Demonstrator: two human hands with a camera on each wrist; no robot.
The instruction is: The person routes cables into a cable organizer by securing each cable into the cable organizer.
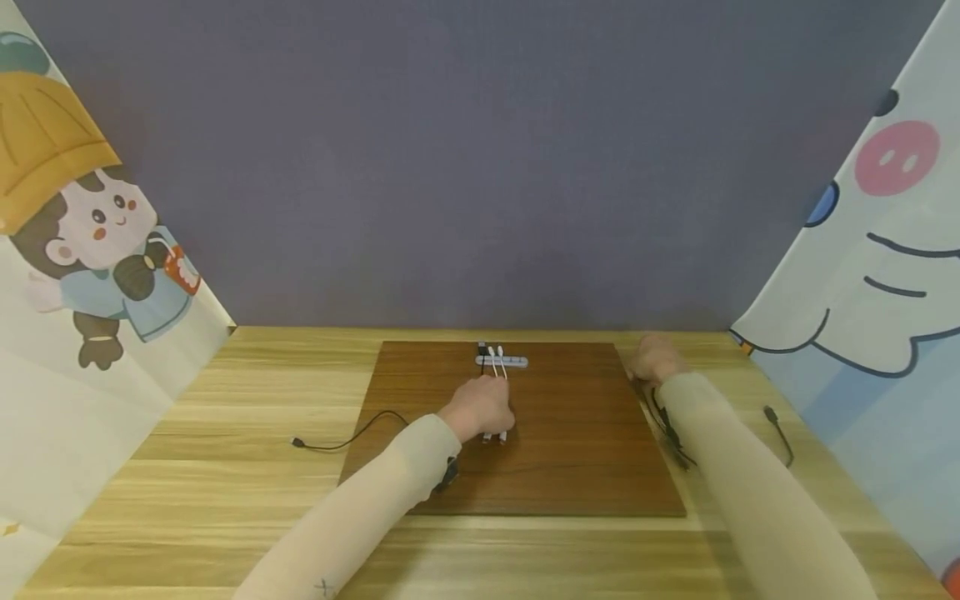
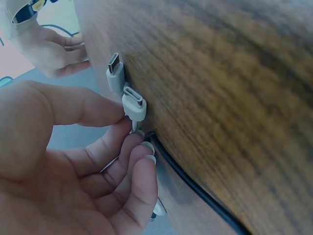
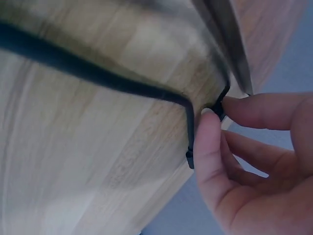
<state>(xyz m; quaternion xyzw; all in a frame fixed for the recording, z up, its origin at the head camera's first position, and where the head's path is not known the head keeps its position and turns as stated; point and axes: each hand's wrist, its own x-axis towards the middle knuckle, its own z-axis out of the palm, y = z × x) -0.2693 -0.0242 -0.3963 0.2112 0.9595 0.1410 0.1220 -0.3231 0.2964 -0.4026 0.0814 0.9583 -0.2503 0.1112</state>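
My left hand (image 1: 480,406) is over the dark brown board (image 1: 570,442). In the left wrist view, its thumb and fingers pinch a white USB-C cable (image 2: 134,105) just below the plug. A second white plug (image 2: 115,76) lies beside it, and a black cable (image 2: 195,186) runs past the fingertips. Two white cables and a black plug (image 1: 482,347) sit in a pale cable clip (image 1: 517,362) at the board's far edge. Beyond the board's right edge, my right hand (image 1: 656,358) pinches a black cable (image 3: 218,108) near its end; another black cable end (image 3: 190,159) hangs near the fingers.
The board lies on a light wooden table (image 1: 225,483). A black cable (image 1: 348,442) trails off the board to the left, and a short one (image 1: 780,433) lies at the right. A grey panel (image 1: 480,167) stands behind, with cartoon-printed sheets (image 1: 900,275) at both sides.
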